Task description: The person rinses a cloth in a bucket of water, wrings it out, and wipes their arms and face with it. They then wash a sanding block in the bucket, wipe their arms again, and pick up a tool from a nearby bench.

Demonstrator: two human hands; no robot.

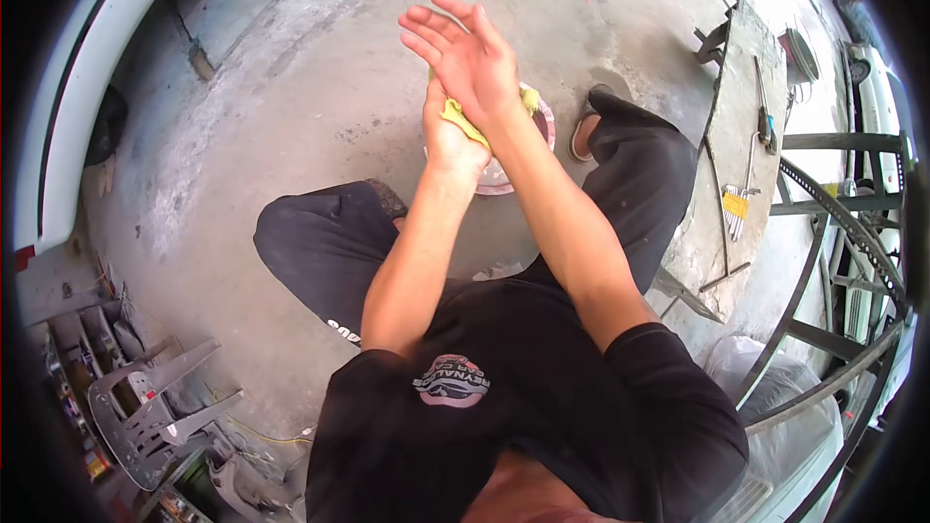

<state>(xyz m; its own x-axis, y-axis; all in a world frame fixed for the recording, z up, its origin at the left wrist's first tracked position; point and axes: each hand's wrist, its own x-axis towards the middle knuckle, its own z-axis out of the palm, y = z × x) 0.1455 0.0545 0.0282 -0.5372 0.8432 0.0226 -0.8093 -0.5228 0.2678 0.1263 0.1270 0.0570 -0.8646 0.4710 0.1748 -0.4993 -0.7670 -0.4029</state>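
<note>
My left hand (448, 143) is wrapped around my right wrist, pressing a yellow-green cloth (465, 124) against it. The cloth shows between the left palm and the wrist; part of it is covered by the hands. My right hand (473, 63) is raised with its fingers stretched out and holds nothing. Below both forearms stands a round bucket (498, 180) with a pinkish rim, partly hidden by my arms. Another yellow-green piece (530, 100) shows at the bucket's far rim.
At the right is a worn bench (697, 242) with a hex key set (735, 205), a screwdriver (766, 128) and metal rods. A metal frame (841, 143) stands beyond it. A grey plastic chair (145, 407) sits lower left, and a white vehicle panel (82, 68) fills the upper left.
</note>
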